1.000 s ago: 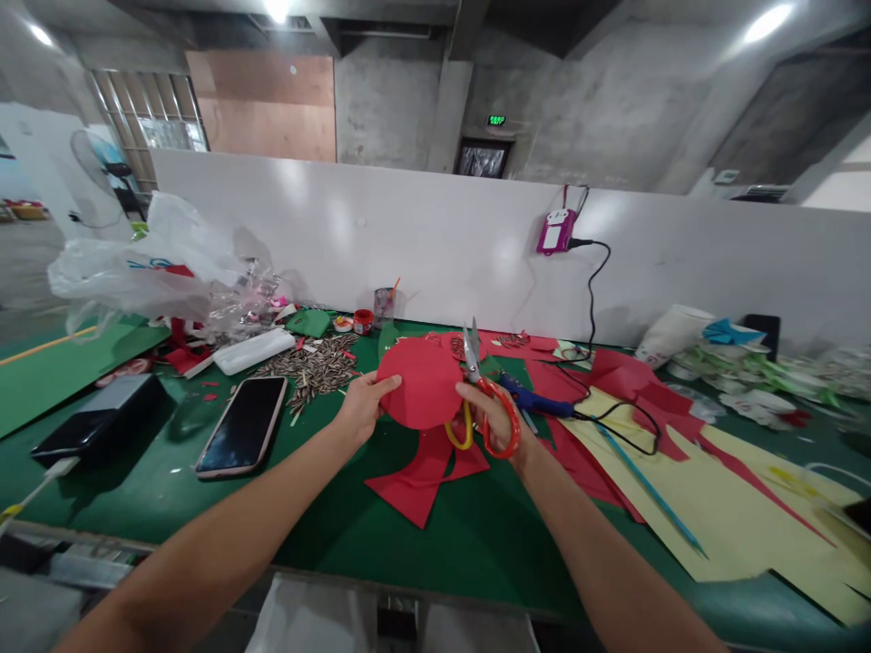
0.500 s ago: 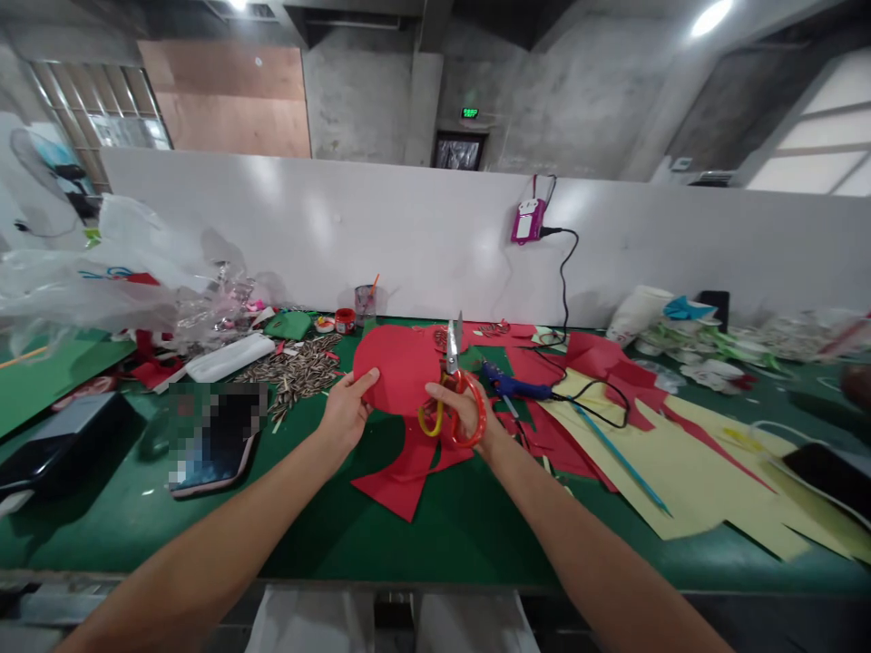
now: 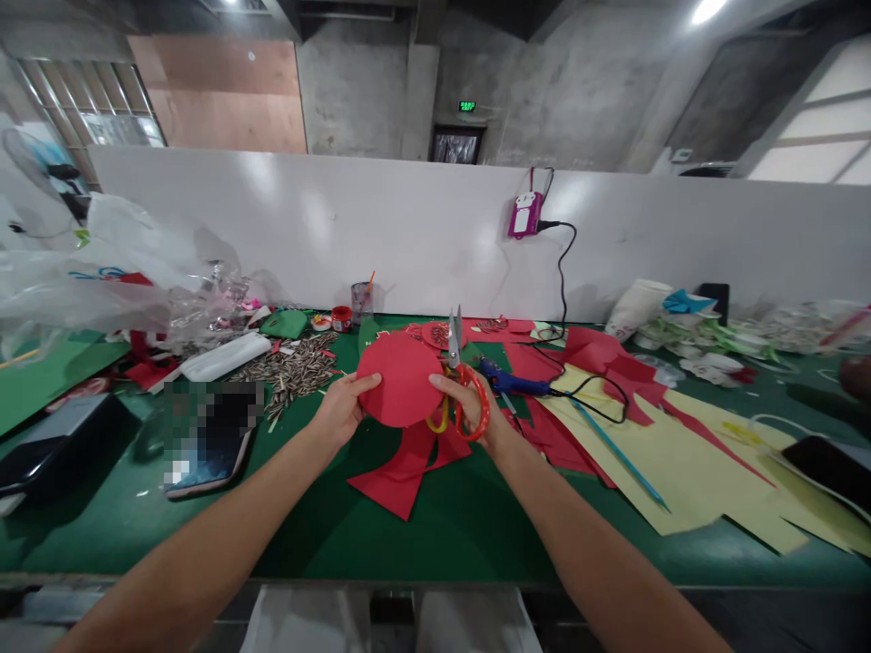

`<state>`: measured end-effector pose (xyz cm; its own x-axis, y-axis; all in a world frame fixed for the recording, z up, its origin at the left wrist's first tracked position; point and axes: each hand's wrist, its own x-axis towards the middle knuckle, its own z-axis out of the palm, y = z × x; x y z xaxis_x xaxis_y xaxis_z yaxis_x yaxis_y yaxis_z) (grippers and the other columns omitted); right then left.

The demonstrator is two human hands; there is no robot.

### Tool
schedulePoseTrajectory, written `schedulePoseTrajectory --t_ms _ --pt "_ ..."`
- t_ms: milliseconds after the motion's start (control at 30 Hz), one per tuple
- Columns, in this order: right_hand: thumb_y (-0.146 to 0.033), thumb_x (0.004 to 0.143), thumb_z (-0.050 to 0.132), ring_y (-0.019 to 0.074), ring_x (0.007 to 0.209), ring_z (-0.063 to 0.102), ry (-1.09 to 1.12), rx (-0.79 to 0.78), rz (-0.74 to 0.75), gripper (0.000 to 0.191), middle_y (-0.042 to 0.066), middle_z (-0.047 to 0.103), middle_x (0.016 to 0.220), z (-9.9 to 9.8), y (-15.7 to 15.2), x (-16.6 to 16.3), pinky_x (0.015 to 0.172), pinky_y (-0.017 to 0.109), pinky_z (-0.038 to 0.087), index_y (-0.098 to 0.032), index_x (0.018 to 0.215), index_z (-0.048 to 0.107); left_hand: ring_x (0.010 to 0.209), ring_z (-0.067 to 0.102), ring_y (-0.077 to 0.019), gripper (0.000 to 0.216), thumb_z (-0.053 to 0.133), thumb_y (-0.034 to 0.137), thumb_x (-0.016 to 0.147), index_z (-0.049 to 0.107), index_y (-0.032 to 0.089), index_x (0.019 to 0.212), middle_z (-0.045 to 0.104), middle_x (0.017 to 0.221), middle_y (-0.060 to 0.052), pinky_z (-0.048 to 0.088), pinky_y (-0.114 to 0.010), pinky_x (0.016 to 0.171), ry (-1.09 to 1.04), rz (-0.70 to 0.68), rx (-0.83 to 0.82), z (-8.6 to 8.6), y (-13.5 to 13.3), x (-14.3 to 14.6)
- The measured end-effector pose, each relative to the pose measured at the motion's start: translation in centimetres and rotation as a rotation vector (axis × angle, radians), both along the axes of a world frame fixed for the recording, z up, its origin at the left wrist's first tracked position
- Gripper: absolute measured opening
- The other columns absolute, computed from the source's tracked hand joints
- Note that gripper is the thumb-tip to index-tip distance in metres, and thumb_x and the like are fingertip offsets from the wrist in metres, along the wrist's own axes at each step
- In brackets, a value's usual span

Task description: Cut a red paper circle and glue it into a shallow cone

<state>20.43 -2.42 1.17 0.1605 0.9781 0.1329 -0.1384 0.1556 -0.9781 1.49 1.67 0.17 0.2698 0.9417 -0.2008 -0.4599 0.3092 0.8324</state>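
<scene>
A round piece of red paper (image 3: 399, 381) is held up over the table between my two hands. My left hand (image 3: 344, 405) pinches its left edge, thumb on the front face. On the other side, my right hand (image 3: 469, 399) has its thumb on the circle's right edge and also holds scissors (image 3: 455, 343). The scissors have a red and a yellow handle loop, and their blades point up and away from me, slightly apart. Below the circle, red paper offcuts (image 3: 387, 485) lie on the green tabletop (image 3: 306, 544).
At left lie a phone (image 3: 214, 444), a black box (image 3: 58, 444) and a pile of small brown sticks (image 3: 292, 363). A blue glue gun (image 3: 513, 381), a teal pencil (image 3: 626, 453) and yellow paper sheets (image 3: 694, 472) lie at right. A white partition (image 3: 408, 227) stands behind.
The red circle has turned to face me more and shifted slightly. My right thumb has come onto its right edge, with the scissors still in that hand.
</scene>
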Motion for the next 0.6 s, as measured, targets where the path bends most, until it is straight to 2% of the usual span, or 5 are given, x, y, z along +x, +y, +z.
schedulePoseTrajectory --t_ms 133,300,433,600 --pt "-0.035 0.059 0.075 0.0168 0.064 0.061 -0.039 -0.053 0.028 0.04 -0.002 0.062 0.069 0.2 0.3 1.3 0.061 0.031 0.048 -0.02 0.093 0.06 0.063 0.066 -0.0189 0.025 0.078 0.014 0.053 0.067 0.01 0.076 0.071 0.074 -0.008 0.053 -0.027 0.062 0.104 -0.161 -0.037 0.3 0.2 -0.6" --pt "-0.026 0.051 0.079 0.0123 0.056 0.055 -0.12 -0.108 0.092 0.038 -0.005 0.057 0.062 0.5 0.2 1.5 0.054 0.026 0.042 -0.021 0.086 0.064 0.061 0.066 -0.0205 0.031 0.081 0.012 0.045 0.069 0.008 0.073 0.071 0.071 -0.01 0.052 -0.029 0.063 0.197 -0.317 -0.065 0.3 0.3 -0.9" --pt "-0.021 0.047 0.079 0.011 0.057 0.052 -0.132 -0.093 0.052 0.038 -0.007 0.054 0.059 0.4 0.1 0.9 0.055 0.025 0.041 -0.021 0.081 0.065 0.061 0.066 -0.0202 0.029 0.081 0.014 0.046 0.069 0.011 0.072 0.071 0.068 -0.008 0.052 -0.029 0.066 0.197 -0.31 -0.04 0.5 0.2 -0.9" --pt "-0.026 0.048 0.077 0.0134 0.059 0.054 -0.064 -0.043 -0.081 0.039 -0.006 0.055 0.062 0.3 0.3 0.4 0.059 0.028 0.044 -0.022 0.083 0.06 0.079 0.067 -0.0217 0.029 0.077 0.03 0.061 0.068 0.015 0.085 0.071 0.089 -0.009 0.052 -0.03 0.076 0.094 -0.231 0.011 0.4 -0.2 -0.5"
